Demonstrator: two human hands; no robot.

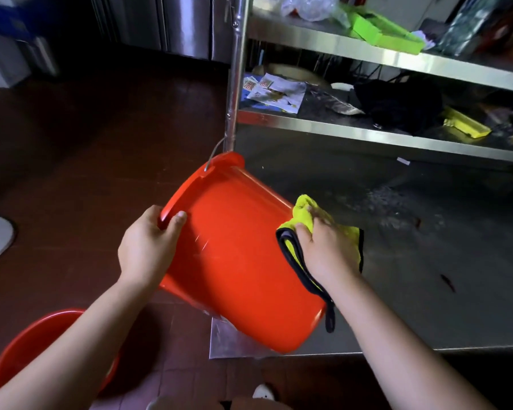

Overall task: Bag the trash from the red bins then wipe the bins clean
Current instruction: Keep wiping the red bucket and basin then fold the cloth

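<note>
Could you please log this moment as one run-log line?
phase: wiping | left hand: grips bucket rim, tilted | right hand: presses yellow cloth on bucket's outside | second bucket: on floor

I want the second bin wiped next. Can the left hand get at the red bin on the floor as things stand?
Probably not yet: the left hand grips the rim of the tilted red bin. The floor bin lies below that forearm, unobstructed.
</note>
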